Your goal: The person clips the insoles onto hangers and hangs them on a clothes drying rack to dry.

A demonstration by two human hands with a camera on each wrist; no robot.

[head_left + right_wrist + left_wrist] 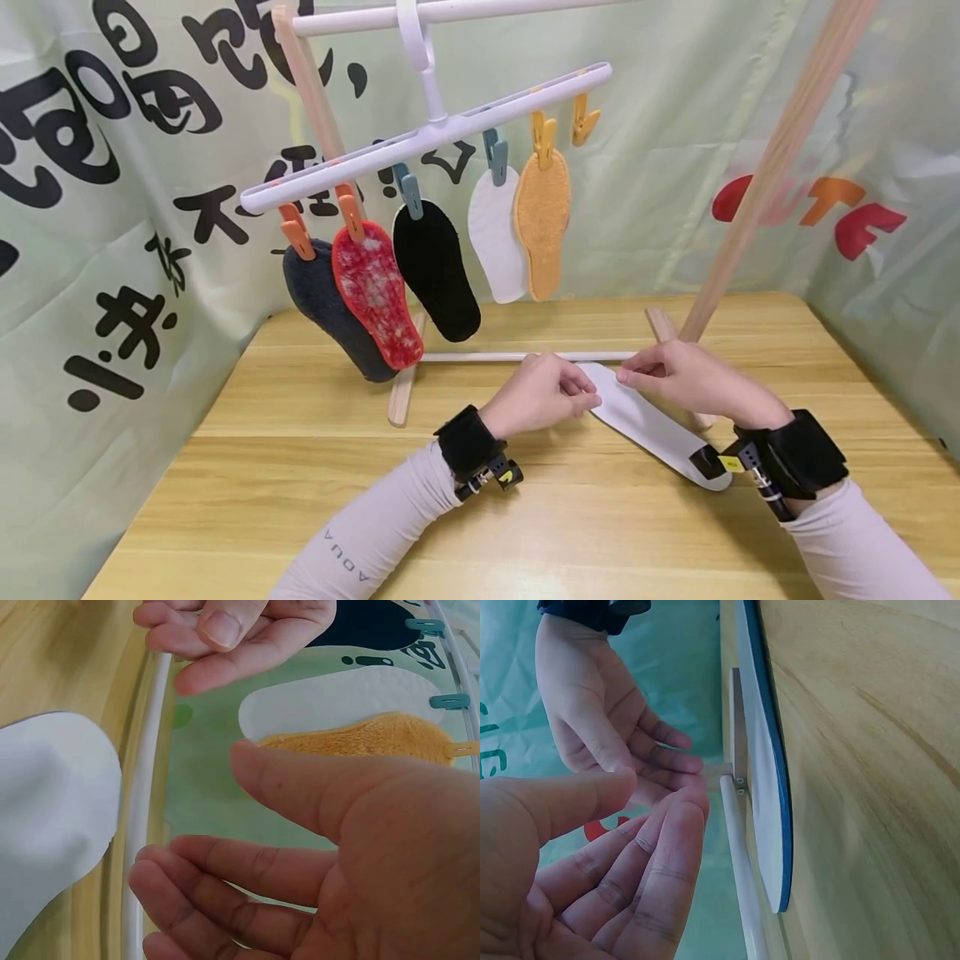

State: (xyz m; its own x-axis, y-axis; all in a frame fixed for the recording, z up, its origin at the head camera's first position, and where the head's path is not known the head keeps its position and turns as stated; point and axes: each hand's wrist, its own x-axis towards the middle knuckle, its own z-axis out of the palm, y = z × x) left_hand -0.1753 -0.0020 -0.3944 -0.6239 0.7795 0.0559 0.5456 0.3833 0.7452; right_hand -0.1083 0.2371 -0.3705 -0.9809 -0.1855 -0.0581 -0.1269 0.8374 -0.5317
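Observation:
A white insole (651, 425) with a dark patch near its closer end lies on the wooden table. Its blue edge (784, 802) shows in the left wrist view. My left hand (542, 392) hovers by the far end of this insole, fingers loosely bent, thumb and fingertips apart, holding nothing. Just above the insole is my right hand (686, 379), with a gap between thumb and fingers and nothing in it. In the right wrist view the wide end of the white insole (56, 795) sits left of the right hand's fingers.
A white hanger (435, 133) on a wood-and-white-bar rack carries dark grey, red (378, 296), black (435, 271), white (497, 237) and orange (543, 225) insoles on clips. A yellow clip (583, 121) at its right end holds nothing. A white bar (480, 357) runs low behind the hands.

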